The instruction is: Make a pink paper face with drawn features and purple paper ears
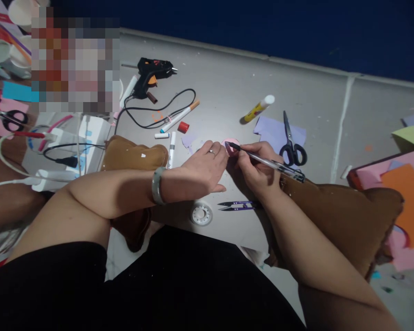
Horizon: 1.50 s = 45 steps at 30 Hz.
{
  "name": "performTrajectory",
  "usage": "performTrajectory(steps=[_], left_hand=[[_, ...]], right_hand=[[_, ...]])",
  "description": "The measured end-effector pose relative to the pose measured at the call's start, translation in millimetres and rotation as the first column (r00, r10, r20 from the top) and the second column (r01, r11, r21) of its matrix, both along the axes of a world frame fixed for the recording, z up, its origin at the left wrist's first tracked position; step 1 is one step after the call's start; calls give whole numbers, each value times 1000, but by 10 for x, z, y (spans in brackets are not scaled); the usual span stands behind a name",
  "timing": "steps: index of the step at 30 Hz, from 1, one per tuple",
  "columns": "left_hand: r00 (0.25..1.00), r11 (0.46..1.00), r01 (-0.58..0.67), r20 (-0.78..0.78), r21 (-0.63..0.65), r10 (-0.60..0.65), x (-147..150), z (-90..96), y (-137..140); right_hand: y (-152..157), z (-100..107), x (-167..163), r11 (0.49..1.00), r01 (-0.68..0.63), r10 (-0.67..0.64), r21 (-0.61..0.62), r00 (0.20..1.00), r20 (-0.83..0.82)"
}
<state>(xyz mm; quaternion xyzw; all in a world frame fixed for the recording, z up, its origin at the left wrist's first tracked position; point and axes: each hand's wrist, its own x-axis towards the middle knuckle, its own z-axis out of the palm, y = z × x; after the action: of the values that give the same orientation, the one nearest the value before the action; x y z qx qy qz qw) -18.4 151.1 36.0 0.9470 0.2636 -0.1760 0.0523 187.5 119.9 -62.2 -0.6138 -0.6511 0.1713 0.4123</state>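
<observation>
My right hand is closed around a clear-barrelled pen, its tip over a small pink paper piece. The pen slants down to the right. Fingers stretched out and lying flat, my left hand has its fingertips at the paper's left edge, with the thumb apart. Beyond the right hand, black-handled scissors rest on a lilac paper sheet. Thread snips and a white tape roll are on the near side of my hands.
A black glue gun lies at the back with its looping cable. A glue stick and markers are on the table. Brown cushions flank my arms. Power strips lie left; coloured paper is piled right.
</observation>
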Motion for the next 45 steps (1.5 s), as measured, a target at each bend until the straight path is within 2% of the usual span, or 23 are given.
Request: performTrajectory(steps=[5, 10, 18, 37, 45], left_hand=[[1000, 1000, 4, -24, -3, -4, 14, 26, 12], [1000, 1000, 4, -3, 21, -4, 4, 23, 3], [1000, 999, 21, -6, 44, -21, -1, -35, 0], [998, 1000, -1, -61, -13, 0, 20, 23, 10], [1000, 1000, 1, -9, 25, -1, -5, -69, 6]], right_hand=[[-3, -2, 0, 999, -19, 21, 47, 999, -50], [-8, 19, -3, 1000, 4, -4, 6, 1000, 7], [-6, -1, 2, 1000, -5, 5, 27, 1000, 1], [-1, 47, -28, 999, 21, -19, 50, 999, -49], [-8, 42, -2, 999, 25, -24, 43, 999, -23]])
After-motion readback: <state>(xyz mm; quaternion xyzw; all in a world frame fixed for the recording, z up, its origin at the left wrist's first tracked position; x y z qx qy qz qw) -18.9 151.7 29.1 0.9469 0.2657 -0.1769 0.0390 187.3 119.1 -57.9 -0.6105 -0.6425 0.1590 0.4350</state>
